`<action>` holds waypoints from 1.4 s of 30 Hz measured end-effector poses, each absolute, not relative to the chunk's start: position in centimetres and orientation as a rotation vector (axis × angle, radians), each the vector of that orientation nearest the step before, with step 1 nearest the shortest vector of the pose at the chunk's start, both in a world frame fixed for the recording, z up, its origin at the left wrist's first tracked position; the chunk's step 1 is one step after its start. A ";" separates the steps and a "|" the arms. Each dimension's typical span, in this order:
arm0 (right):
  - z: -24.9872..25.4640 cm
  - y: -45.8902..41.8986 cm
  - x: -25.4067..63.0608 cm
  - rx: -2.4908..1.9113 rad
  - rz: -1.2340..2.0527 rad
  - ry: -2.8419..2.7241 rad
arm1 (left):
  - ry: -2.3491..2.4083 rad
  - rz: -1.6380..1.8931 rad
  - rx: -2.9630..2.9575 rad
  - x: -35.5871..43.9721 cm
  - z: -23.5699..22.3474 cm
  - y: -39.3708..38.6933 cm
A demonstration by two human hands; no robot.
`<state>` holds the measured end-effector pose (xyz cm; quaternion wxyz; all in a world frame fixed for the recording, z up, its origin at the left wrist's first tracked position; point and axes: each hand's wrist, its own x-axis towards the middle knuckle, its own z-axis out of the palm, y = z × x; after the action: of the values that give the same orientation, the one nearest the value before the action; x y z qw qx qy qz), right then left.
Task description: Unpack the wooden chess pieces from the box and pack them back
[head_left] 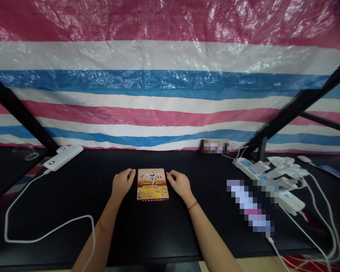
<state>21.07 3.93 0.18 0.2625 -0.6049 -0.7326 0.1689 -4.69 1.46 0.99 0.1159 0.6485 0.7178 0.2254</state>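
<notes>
A flat yellow and brown Chinese chess box (152, 185) lies on the black table, its printed cover facing up. Just off its left edge rests my left hand (124, 184), fingers curled in and nothing seen in them. My right hand (180, 184) lies beside the right edge, also with curled fingers and no object in it. Its fingertips are very close to the box; whether they touch it I cannot tell. A red string circles my right wrist.
A white device (62, 158) with a white cable sits at the back left. To the right are a blurred-out phone-like thing (249, 206) and a white power strip (252, 170) with plugs and cables. Striped sheeting (158, 83) hangs behind, between black posts.
</notes>
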 end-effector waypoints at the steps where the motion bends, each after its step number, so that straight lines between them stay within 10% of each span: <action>1: 0.2 3.9 21.1 -1.623 0.468 -1.980 | 2.086 0.670 1.881 -4.7 1.0 1.5; 20: 0.4 1.0 15.8 -1.663 0.432 -1.916 | 1.844 0.916 1.854 -6.1 -0.5 0.5; 29: 2.0 1.6 15.1 -1.319 0.948 -1.404 | 1.918 0.912 1.833 -5.4 0.3 -0.8; 42: 6.7 2.4 4.8 -0.878 1.185 -1.667 | 2.026 1.261 1.584 -7.5 10.2 -1.8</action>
<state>4.85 2.38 6.74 0.4419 -0.3537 -0.6719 0.4776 -7.54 -1.78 10.16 0.1382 0.5479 0.7005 0.4359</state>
